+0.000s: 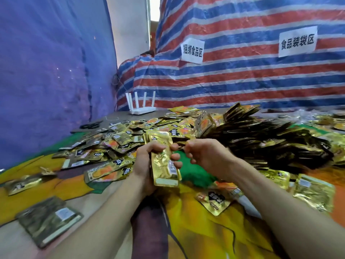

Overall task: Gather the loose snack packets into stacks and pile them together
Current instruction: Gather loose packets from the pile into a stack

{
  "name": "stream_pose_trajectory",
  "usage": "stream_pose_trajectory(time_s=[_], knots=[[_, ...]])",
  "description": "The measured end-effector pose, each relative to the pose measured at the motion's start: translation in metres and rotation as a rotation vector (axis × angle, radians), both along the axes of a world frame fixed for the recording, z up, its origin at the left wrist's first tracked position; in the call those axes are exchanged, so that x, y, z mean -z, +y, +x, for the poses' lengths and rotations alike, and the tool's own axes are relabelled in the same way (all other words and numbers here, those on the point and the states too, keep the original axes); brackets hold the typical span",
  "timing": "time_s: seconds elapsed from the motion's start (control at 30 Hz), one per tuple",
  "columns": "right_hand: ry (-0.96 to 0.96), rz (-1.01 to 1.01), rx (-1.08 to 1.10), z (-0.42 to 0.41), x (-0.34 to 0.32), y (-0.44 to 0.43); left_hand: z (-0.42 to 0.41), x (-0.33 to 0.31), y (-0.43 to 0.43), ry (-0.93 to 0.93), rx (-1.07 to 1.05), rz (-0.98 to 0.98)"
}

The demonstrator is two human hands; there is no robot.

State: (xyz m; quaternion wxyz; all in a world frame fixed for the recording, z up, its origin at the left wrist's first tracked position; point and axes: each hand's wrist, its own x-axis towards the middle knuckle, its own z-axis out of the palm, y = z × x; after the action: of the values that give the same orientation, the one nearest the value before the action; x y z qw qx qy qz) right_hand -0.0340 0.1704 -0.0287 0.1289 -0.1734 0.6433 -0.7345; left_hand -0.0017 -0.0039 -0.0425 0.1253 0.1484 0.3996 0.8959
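My left hand (pixel 149 159) grips an upright stack of gold foil snack packets (pixel 163 161), fingers curled round its edge. Just to the right, my right hand (pixel 203 156) has its fingers curled and pinches a gold packet edge (pixel 182 143) near the top of the stack. Loose gold packets (pixel 115 143) lie scattered behind and to the left. A big heap of stacked packets (pixel 261 139) fans out at the right. One flat stack (pixel 49 219) lies at the near left.
A colourful printed cloth (pixel 205 230) covers the table. A white router (pixel 141 103) stands at the back, black scissors (pixel 91 125) to its left. A striped tarp (pixel 242 75) with paper signs rises behind, and a blue sheet (pixel 46 71) hangs at left.
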Motion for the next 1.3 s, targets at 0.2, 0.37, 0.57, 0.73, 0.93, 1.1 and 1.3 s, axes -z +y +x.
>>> stream_pose_trajectory(time_s=[0.2, 0.37, 0.57, 0.73, 0.93, 1.1, 1.3], knots=[[-0.079, -0.352, -0.222, 0.008, -0.012, 0.017, 0.004, -0.001, 0.005, 0.055, 0.153, 0.032], [-0.044, -0.479, -0.226, 0.012, -0.015, 0.018, 0.008, -0.003, 0.004, 0.055, 0.176, 0.042], [-0.013, -0.491, -0.169, 0.012, -0.012, 0.005, 0.003, 0.002, 0.001, 0.075, 0.273, 0.028], [-0.032, -0.48, -0.111, 0.011, -0.014, 0.012, -0.004, 0.002, -0.003, -0.152, -0.055, -0.024], [0.11, -0.094, 0.029, 0.021, 0.003, 0.0, -0.008, -0.002, -0.007, -0.288, -0.498, 0.137], [0.183, 0.071, 0.132, 0.036, 0.01, -0.025, -0.014, -0.001, -0.011, -0.295, -0.737, 0.15], [0.406, 0.284, 0.245, 0.051, 0.018, -0.047, -0.013, 0.002, -0.002, -0.283, -0.897, 0.061]])
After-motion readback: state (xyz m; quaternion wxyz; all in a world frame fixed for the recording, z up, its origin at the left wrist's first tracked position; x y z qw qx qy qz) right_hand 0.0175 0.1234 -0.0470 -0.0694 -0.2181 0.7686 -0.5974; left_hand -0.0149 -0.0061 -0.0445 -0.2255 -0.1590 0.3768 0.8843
